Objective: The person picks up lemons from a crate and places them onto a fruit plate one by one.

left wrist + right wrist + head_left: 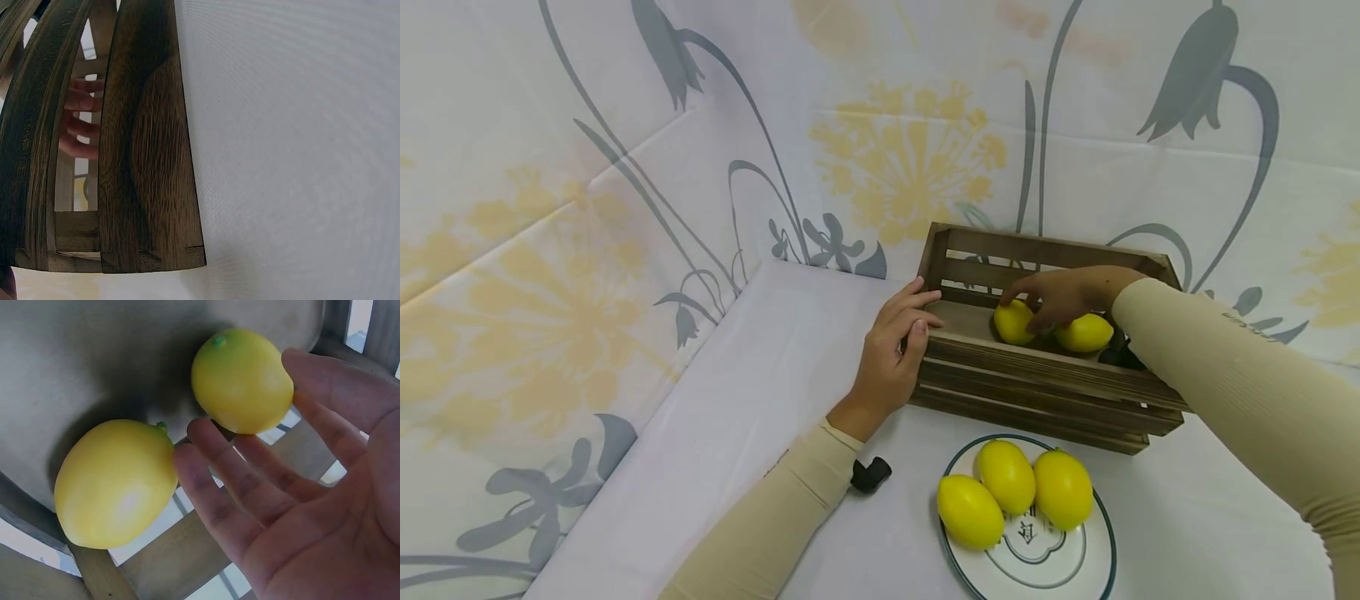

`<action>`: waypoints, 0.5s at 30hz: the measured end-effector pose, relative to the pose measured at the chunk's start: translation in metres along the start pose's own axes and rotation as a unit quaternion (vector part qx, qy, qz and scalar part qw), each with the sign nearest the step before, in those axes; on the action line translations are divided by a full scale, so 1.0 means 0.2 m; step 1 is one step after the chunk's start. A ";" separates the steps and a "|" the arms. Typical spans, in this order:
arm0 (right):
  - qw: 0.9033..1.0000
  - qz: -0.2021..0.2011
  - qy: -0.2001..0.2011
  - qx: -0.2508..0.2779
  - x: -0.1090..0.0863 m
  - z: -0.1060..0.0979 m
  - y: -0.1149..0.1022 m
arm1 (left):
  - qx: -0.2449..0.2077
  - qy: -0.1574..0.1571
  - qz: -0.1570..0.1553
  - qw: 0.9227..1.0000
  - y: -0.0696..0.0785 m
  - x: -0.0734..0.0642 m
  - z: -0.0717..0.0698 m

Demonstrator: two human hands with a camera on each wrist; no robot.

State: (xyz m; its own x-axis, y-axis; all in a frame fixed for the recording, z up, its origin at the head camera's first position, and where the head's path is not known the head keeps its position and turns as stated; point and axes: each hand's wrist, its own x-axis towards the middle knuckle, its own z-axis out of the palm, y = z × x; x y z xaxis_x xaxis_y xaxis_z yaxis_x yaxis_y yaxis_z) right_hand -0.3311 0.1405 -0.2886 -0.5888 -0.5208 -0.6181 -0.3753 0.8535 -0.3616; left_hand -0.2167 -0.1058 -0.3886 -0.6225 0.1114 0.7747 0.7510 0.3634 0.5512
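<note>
My right hand (1067,296) reaches down into a slatted wooden crate (1052,375). Its thumb and fingers are around the left of two lemons in there, a yellow lemon (1012,323) with a green tip. Beside the fingers lies the other lemon (119,484); in the right wrist view one fingertip comes up against it. My left hand (891,354) rests on the crate's left front corner, its fingers extended across the rim. In the left wrist view, fingers (81,122) show through a gap between slats; whose they are is unclear.
In front of the crate stands a white plate (1086,567) with a dark rim, bearing three lemons (1006,477). A black object (871,475) shows beneath the left wrist. Patterned cloth (917,158) hangs behind the crate and along the left; white cloth (775,358) covers the table.
</note>
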 end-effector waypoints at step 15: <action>0.999 0.004 -0.002 -0.047 0.00 0.03 -0.02 | 0.002 -0.001 -0.001 1.000 0.00 0.00 -0.01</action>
State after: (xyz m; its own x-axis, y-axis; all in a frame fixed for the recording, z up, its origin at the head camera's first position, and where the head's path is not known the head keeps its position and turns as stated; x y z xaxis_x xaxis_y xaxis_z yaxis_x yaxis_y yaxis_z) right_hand -0.3254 0.1363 -0.2917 -0.5888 -0.5142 -0.6236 -0.4359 0.8517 -0.2907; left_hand -0.2156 -0.1072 -0.3881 -0.6243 0.1117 0.7731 0.7491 0.3665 0.5519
